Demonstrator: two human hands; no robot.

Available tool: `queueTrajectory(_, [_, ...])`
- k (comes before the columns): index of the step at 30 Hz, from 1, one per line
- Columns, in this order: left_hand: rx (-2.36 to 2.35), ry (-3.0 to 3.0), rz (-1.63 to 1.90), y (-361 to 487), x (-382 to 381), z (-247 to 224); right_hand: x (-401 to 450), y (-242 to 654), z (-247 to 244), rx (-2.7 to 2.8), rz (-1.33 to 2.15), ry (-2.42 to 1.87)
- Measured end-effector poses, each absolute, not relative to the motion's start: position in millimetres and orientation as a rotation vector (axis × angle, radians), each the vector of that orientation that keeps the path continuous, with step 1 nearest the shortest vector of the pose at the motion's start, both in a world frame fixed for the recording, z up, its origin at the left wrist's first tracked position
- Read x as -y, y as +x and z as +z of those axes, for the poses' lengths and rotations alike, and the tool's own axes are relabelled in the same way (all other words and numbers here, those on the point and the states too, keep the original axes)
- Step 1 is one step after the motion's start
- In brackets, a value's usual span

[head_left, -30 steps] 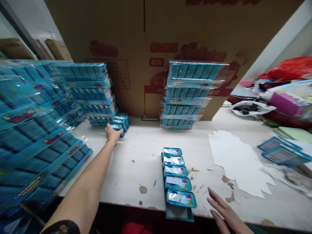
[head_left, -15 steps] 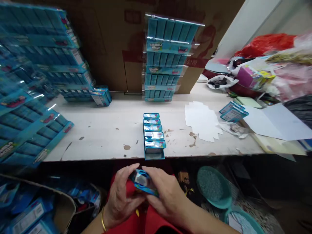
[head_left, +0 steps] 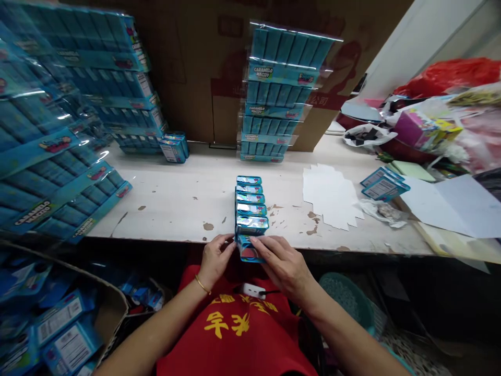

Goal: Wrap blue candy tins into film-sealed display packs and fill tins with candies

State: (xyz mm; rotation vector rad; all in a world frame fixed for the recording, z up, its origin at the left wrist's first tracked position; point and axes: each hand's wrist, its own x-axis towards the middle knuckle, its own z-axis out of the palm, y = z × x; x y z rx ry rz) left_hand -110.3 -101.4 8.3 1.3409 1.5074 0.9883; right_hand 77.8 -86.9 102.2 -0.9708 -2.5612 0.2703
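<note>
The right hand (head_left: 284,261) has its fingers laid over a small blue box (head_left: 249,254), gripping it at the near end of a row of five similar boxes (head_left: 251,200). That row runs away from the person in a narrow blue tray (head_left: 236,211), near the middle of the tabletop (head_left: 176,203). The gripped box tilts toward the person at the tabletop's near edge; whether it is fully seated in the tray cannot be told. The left hand (head_left: 217,257), below a gold bracelet (head_left: 203,284), has its thumb and forefinger close together at the tray's near left corner; whether they pinch it is unclear.

Beyond the row, a stack of wrapped packs (head_left: 278,99) lettered "CARAMELO MACIZO" stands before a large cardboard sheet (head_left: 191,62). More wrapped packs (head_left: 50,146) rise on the left, with a few loose boxes (head_left: 173,149) just beside the far left stack (head_left: 129,89). On the right lie a white sheet (head_left: 331,193) with stepped edges and, farther right, flat blue boxes (head_left: 385,185). Below the tabletop, near left, an open carton (head_left: 115,313) holds blue boxes (head_left: 69,344); a green basin (head_left: 364,308) sits near right. The person wears red clothing (head_left: 230,350) with yellow characters.
</note>
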Motion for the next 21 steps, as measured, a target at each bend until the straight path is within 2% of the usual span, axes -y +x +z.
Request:
queueTrajectory(7, [-1.422, 1.207, 1.044, -110.6, 102.4, 1.2, 94.4, 73.4, 90.4, 2.650, 0.170, -0.832])
queueTrajectory(12, [-1.392, 1.119, 1.014, -110.8, 104.2, -4.0, 86.0, 74.3, 86.0, 2.627, 0.251, -0.945])
queueTrajectory(16, [-1.362, 1.040, 0.951, -119.6, 98.5, -0.8, 67.3, 63.0, 89.6, 2.678, 0.144, -1.139])
queueTrajectory(21, [-1.541, 1.101, 1.085, -131.1, 60.4, 22.9, 48.3, 58.7, 84.5, 2.748, 0.374, -1.150])
